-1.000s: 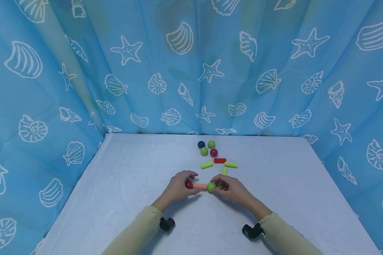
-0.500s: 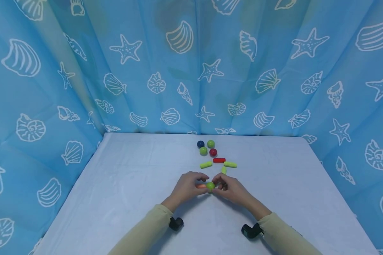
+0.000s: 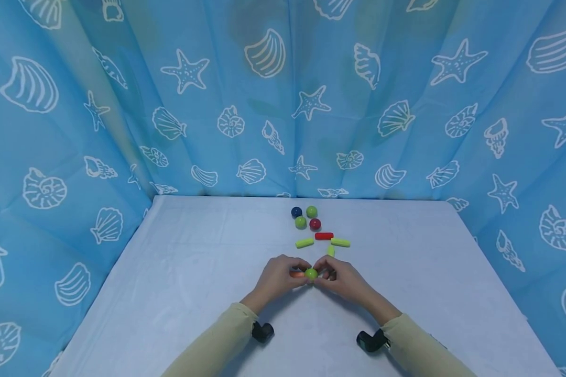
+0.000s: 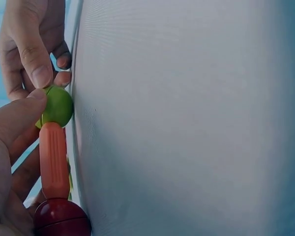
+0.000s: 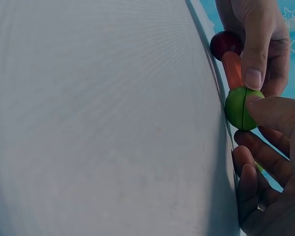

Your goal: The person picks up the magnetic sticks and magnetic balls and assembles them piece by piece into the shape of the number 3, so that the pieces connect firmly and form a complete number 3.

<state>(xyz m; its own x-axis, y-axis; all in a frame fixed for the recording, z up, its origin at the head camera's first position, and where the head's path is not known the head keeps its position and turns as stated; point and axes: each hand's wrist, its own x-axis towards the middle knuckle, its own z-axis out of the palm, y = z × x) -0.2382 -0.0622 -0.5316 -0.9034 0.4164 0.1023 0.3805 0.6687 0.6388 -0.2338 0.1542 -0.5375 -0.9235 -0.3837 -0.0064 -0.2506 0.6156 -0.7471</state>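
A green ball (image 3: 311, 274) sits between the fingertips of both hands, joined to an orange stick (image 4: 54, 160) with a dark red ball (image 4: 62, 219) at its other end. My left hand (image 3: 278, 276) pinches the green ball from the left, its palm beside the stick; in the head view it hides the red ball. From the right, my right hand (image 3: 341, 280) pinches the same green ball (image 5: 243, 108) with thumb and fingers, the other fingers curled behind.
Beyond the hands on the white table (image 3: 193, 251) lie a red stick (image 3: 324, 236) and several yellow-green sticks (image 3: 304, 243). Further back are a blue ball (image 3: 296, 212), two green balls (image 3: 312, 211) and a red ball (image 3: 315, 224). A patterned blue curtain (image 3: 273, 94) hangs behind.
My left hand has moved right, from the red ball along the orange stick to the green ball. My right hand has stayed nearly in place at the green ball.
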